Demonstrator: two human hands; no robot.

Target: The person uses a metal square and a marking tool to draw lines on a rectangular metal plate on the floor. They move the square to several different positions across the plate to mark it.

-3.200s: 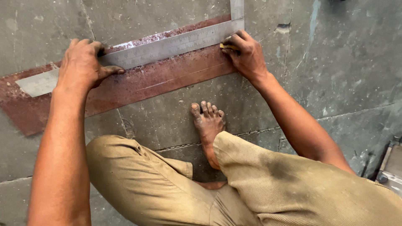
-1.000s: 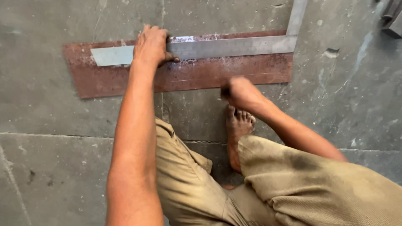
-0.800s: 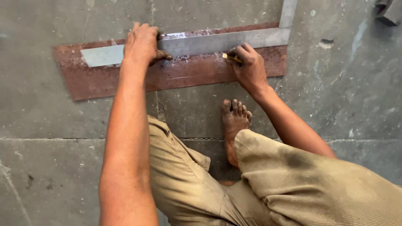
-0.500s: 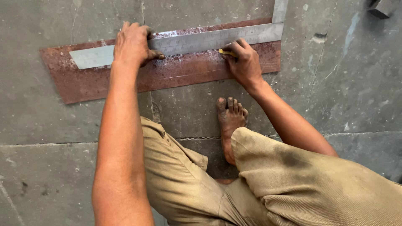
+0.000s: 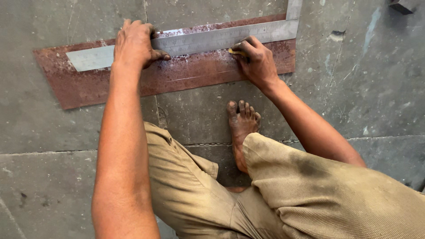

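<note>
left hand [image 5: 135, 43] flat on steel square [image 5: 208, 40], right hand [image 5: 256, 62] with yellow marker [image 5: 236, 52] on rusty plate [image 5: 186, 77]

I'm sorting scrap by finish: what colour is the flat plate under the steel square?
Rusty reddish-brown, with pale scuffs, on the flat plate; the head view shows it.

Bare floor [image 5: 53, 186] lies open left of and beyond the rusty plate [image 5: 88, 88]; the steel square [image 5: 208, 40] covers its far edge, a bare foot [image 5: 241, 128] blocks the near side

A steel square [image 5: 208, 40] lies on a metal strip [image 5: 186, 75] on the floor [image 5: 57, 177].
</note>
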